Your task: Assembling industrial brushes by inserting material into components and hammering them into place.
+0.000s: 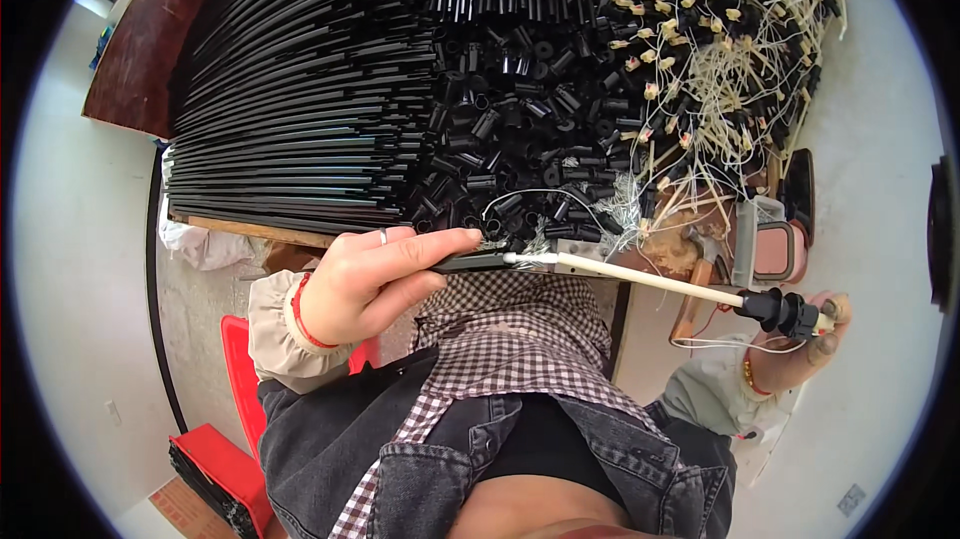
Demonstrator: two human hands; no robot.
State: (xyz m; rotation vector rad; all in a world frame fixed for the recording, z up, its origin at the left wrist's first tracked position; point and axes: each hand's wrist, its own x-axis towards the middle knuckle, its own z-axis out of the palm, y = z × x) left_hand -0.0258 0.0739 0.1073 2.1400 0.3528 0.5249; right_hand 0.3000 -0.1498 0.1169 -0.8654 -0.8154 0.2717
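My left hand (370,284) pinches a dark black tube (470,263) between straightened fingers and thumb, over the near edge of the bench. From the right, a slim cream rod (650,281) runs to the tube's end; its narrow pale tip meets or enters the tube, I cannot tell which. My right hand (800,354) is closed round the rod's far end, beside a ribbed black fitting (775,312). A thin white wire (740,345) loops below that hand. A small pale connector, partly covered by the fingers, shows near the fingertips.
Long black tubes (300,129) are stacked at the left, with short black plastic parts (510,99) heaped mid-bench. White wires with cream connectors (720,69) tangle at the right, near a hammer (705,269) and a pink-and-grey case (775,251). A red stool (238,374) stands lower left.
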